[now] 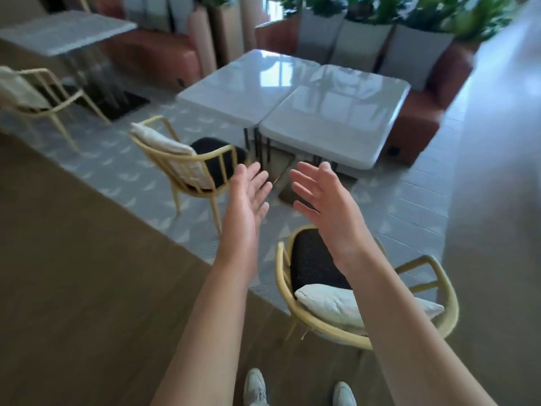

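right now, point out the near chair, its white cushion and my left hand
near chair (283, 276), head view, left side of its yellow frame
white cushion (328, 303), head view, middle of the cushion
left hand (248, 206), head view, middle of the hand

This looks like the seating area of a café or restaurant. At the centre of the frame a glossy white square table (243, 86) stands edge to edge with a second table (330, 121). A third table (64, 30) of the same kind stands at the upper left. Matching yellow-framed chairs with black seats and white cushions are set around them: the nearest armchair (310, 259) at lower right, another armchair (187, 159) left of centre, and a far armchair (32, 95) at the left edge. Behind the tables runs a terracotta banquette (418, 121) with grey back cushions (409, 51) and a row of green plants (468, 22) above it. A patterned grey carpet (117, 168) marks the seating zone off from the wood floor (73, 273).
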### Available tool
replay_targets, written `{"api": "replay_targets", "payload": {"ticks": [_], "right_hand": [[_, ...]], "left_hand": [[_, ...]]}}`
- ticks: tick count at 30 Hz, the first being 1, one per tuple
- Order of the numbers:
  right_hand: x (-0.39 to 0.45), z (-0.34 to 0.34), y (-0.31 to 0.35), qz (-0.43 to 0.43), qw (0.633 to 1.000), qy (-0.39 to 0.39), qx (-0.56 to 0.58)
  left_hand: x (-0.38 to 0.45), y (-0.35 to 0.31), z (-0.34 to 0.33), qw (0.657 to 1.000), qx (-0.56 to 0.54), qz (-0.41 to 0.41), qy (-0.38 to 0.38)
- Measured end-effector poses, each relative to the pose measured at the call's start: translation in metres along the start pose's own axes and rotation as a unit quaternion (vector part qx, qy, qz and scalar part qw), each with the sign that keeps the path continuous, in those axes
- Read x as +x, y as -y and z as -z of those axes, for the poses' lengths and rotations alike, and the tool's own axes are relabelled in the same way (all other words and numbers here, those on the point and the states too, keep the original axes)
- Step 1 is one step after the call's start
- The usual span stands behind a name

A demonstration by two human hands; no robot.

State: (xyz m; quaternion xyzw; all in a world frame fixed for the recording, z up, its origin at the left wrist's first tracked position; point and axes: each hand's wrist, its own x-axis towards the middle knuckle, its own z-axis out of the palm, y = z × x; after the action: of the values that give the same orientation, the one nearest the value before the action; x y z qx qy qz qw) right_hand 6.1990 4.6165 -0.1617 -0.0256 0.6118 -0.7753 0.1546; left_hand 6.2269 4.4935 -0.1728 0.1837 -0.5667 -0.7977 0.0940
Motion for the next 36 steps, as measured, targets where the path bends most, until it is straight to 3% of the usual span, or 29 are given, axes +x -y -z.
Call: {"api": "replay_targets", "payload": {"ticks": [7, 14, 19, 24, 27, 36], "right_hand": [[-0.008, 0.040, -0.008, -0.014, 0.989, -0.147, 0.003], [-0.009, 0.090, -0.001, 0.004, 0.976, -0.214, 0.034], [-0.013, 0.125, -0.035, -0.060, 0.967, -0.239, 0.058], [0.000, 0.169, -0.096, -0.164, 0.939, -0.289, 0.092], [-0.009, 0.187, -0.131, -0.199, 0.930, -0.297, 0.090], [-0.027, 0.229, -0.178, -0.239, 0.914, -0.326, -0.013]], "left_hand": [[0.016, 0.021, -0.040, 0.991, 0.019, 0.058, 0.123], [0.024, 0.036, -0.080, 0.983, 0.034, 0.082, 0.161], [0.026, 0.088, -0.096, 0.979, 0.070, 0.124, 0.145], [0.033, 0.175, -0.094, 0.954, 0.074, 0.278, 0.080], [0.021, 0.211, -0.080, 0.944, 0.089, 0.313, 0.054], [0.003, 0.274, -0.090, 0.905, 0.142, 0.398, 0.038]]}}
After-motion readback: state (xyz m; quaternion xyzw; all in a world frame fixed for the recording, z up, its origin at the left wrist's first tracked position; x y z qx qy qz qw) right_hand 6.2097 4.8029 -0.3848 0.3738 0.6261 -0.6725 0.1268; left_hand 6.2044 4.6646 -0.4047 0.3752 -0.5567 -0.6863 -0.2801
